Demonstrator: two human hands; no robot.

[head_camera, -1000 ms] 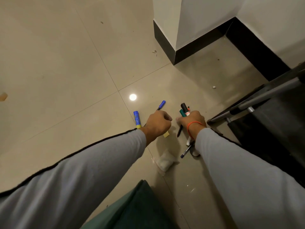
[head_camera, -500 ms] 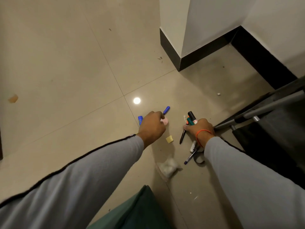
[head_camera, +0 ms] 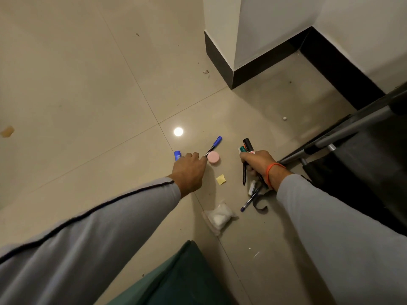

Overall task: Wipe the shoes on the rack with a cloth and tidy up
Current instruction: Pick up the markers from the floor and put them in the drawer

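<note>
My left hand [head_camera: 189, 170], fingers curled at the near end of the blue-capped pen [head_camera: 214, 146], is nearer it; the pen's long axis runs forward-right on the floor tile [head_camera: 88, 84], while my right hand [head_camera: 257, 164] grips a marker bundle [head_camera: 247, 148].

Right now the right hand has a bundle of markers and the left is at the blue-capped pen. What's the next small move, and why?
Probably lift the blue-capped pen with the left hand, whose fingertips already reach its lower end, and pass it to the right hand holding the markers. The pink disc and yellow note lie loose nearby.
</note>
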